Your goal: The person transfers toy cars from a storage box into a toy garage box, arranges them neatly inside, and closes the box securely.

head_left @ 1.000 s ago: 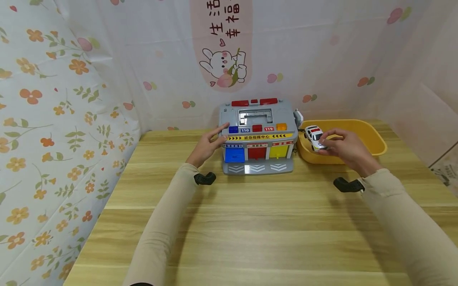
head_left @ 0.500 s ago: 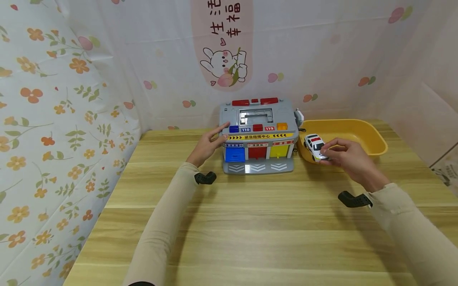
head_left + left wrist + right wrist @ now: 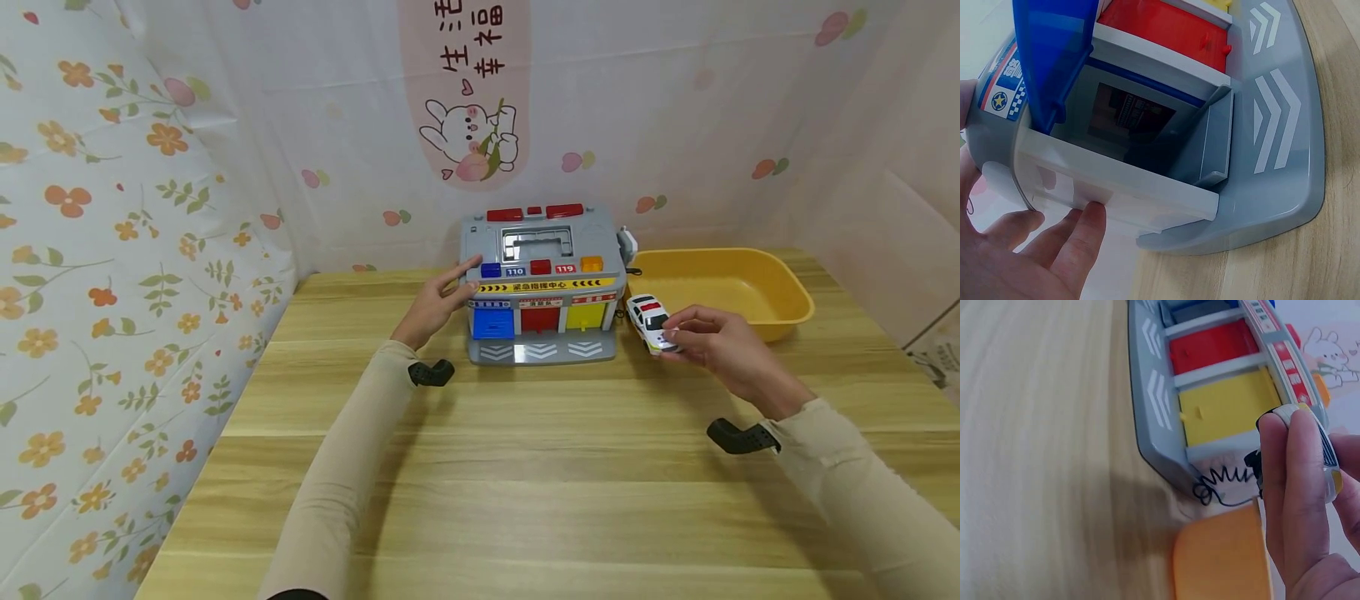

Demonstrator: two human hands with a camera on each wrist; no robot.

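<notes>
A grey toy rescue station (image 3: 592, 223) stands at the back of the table, with blue, red and yellow doors. Its blue door (image 3: 1054, 56) is swung up, baring the bay behind it. My left hand (image 3: 433, 312) rests against the station's left end, fingertips on the white side wall and thumb by the front edge of the roof. My right hand (image 3: 716, 342) pinches a white toy police car (image 3: 647, 321) with a red light bar between thumb and fingers. The car hangs just right of the station's grey front ramp (image 3: 573, 352), and fingers cover part of it in the right wrist view.
A yellow plastic basin (image 3: 783, 292) stands right of the station, behind my right hand. From the station's right end hangs a black coiled cord (image 3: 1225, 478). Patterned cloth (image 3: 337, 167) closes off the back and left of the wooden table (image 3: 525, 483).
My right hand has brought the police car from over the basin toward me and slightly left, past the basin's front rim. My left hand stays on the station.
</notes>
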